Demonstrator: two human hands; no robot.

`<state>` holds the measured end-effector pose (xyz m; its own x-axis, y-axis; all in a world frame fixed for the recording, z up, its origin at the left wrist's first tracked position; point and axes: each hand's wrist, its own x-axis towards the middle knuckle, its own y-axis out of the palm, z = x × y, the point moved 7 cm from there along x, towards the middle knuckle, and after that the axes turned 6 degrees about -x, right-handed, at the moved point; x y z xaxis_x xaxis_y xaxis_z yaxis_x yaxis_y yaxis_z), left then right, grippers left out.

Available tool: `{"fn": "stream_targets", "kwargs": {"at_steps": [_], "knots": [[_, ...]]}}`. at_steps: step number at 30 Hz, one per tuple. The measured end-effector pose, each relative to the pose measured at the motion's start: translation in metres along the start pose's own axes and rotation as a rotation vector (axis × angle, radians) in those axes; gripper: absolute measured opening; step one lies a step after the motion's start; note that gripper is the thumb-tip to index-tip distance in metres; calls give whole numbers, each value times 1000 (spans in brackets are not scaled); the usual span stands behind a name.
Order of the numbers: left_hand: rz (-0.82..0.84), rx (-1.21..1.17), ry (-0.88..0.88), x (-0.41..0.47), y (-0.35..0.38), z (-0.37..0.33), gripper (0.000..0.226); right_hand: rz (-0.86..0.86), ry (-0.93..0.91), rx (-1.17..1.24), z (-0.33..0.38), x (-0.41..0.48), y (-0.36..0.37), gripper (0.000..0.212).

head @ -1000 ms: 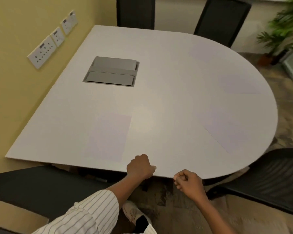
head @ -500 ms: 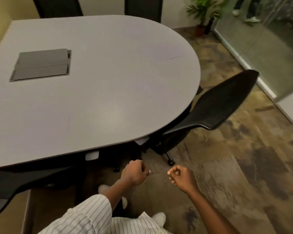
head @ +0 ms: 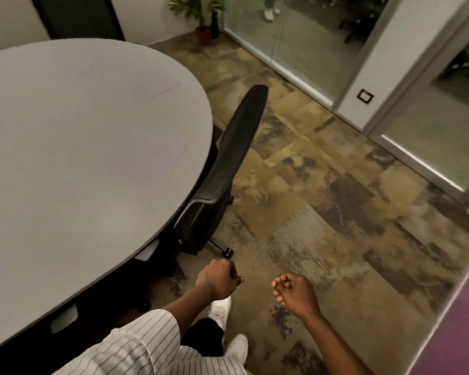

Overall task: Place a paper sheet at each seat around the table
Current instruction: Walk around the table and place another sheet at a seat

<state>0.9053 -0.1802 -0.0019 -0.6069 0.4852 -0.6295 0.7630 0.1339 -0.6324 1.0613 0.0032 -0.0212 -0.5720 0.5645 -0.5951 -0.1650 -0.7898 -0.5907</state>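
The floor [head: 336, 212], patchy brown and tan carpet, fills the right and middle of your view. The counter [head: 79, 158] takes the left: a grey top with a rounded right end, its near edge running down to the lower left. On that top you can make out only faint edges of one sheet [head: 163, 92] near the far right rim; it lies flat, and its colour almost matches the top. Whether other sheets lie there you cannot tell from this blur.

Glass panels [head: 295, 36] stand along the far right. A black chair [head: 228, 163] is tucked just beside the counter's rounded end, its back leaning out to the right. A potted plant [head: 198, 12] sits at the far wall.

Your striped sleeve [head: 146, 342] comes in at the bottom. Your left hand [head: 217, 280] hangs over the floor, near the counter's edge, grip curled into a fist with nothing in it. Your right hand [head: 295, 292] is just beside it, apart, grip likewise curled closed and empty. White shoes [head: 222, 309] show below.
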Motion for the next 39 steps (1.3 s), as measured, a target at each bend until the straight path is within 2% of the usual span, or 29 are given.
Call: {"fn": "stream_targets", "kwargs": {"at_steps": [5, 8, 13, 20, 26, 33, 39], "knots": [[69, 18, 85, 45, -2, -36, 29, -85, 66, -38, -13, 17, -43, 16], [119, 26, 112, 66, -3, -51, 29, -125, 83, -113, -16, 25, -66, 11], [150, 42, 125, 88, -8, -72, 30, -125, 94, -266, -16, 43, -92, 10], [136, 8, 83, 121, 0, -99, 29, -56, 100, -323, -21, 99, -117, 5], [105, -48, -20, 165, 11, -142, 32, 50, 26, -371, -34, 170, -156, 4], [61, -130, -130, 220, 11, -223, 35, 159, -102, -462, -38, 253, -240, 13], [40, -148, -112, 272, -3, -304, 31, 155, -133, -507, -28, 323, -319, 18]]}}
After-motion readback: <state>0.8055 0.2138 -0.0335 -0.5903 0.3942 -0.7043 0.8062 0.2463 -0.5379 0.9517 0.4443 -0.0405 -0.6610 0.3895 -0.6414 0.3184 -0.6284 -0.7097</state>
